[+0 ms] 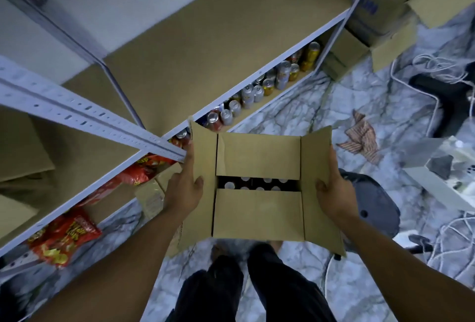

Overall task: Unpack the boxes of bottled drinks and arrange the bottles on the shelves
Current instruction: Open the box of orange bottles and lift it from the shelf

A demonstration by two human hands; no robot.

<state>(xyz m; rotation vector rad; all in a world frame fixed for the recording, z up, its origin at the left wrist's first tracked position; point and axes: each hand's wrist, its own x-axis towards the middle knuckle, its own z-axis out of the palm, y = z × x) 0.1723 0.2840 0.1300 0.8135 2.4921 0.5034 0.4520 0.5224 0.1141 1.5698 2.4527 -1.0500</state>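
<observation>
Left hand [185, 184] and right hand [331, 189] each grip a side flap of a box [259, 216] held beside the shelves [205, 39]; bottles [257, 184] show between its inner flaps. Keeping it level seems wise.

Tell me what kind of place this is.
Probably a shop stockroom or storage room. Slotted metal shelves hold rows of drink cans and red snack bags, open cardboard boxes stand beside them, and the held box shows bottle tops.
</observation>
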